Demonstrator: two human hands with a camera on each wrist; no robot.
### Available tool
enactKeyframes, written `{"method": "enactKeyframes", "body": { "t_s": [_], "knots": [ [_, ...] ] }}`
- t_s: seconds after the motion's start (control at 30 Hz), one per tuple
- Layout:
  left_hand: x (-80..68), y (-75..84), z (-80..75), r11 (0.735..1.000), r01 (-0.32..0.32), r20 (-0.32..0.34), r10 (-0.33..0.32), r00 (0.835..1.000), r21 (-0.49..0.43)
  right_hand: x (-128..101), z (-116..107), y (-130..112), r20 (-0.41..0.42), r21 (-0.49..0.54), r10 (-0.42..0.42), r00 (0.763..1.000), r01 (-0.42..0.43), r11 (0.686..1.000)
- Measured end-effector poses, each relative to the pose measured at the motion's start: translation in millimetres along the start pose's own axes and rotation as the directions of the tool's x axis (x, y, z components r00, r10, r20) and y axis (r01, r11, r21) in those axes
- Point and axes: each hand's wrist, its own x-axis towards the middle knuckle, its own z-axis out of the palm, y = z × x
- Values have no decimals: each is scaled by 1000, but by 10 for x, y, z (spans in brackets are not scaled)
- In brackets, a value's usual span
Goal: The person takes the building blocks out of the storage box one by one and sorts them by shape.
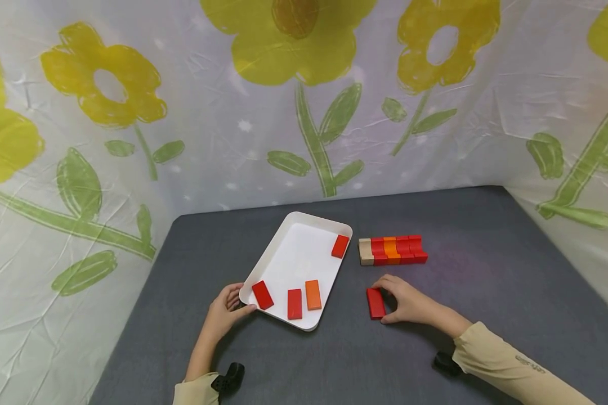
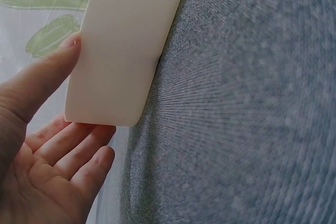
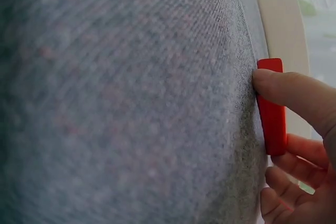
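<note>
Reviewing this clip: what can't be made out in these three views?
- Head view: how many blocks the row holds; they are packed tight and small.
- Head view: the right hand covers one side of the red block.
- Left wrist view: the tray shows only its outer wall; its contents are hidden.
- Right wrist view: the left hand is out of frame.

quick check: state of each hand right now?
Left hand: grips the corner of the white tray, thumb on the rim.
Right hand: pinches a red block lying on the grey table.
</note>
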Motion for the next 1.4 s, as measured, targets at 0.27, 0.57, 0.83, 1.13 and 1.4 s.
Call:
{"method": "enactKeyframes", "body": {
  "t_s": [0.27,0.57,0.83,1.13,1.4],
  "knots": [
    [0,-11,4,1000,-4,-2,4,1000,-16,29,-48,-40,51,-44,28,998,-25,999],
    [12,0,-3,1000,-6,5,6,1000,1,254,-271,-118,30,-53,45,999,-43,998],
    [8,-15,2,1000,3,-3,-3,1000,-12,596,-191,-257,-18,-49,0,1000,-1,999],
    [1,25,1,999,18,1,-18,1000,-26,1057,201,-514,-53,-115,-165,985,158,981],
    [-100,345,-23,999,11,2,-11,1000,-41,1254,427,-723,96,-358,-16,995,49,932]
  ]
}}
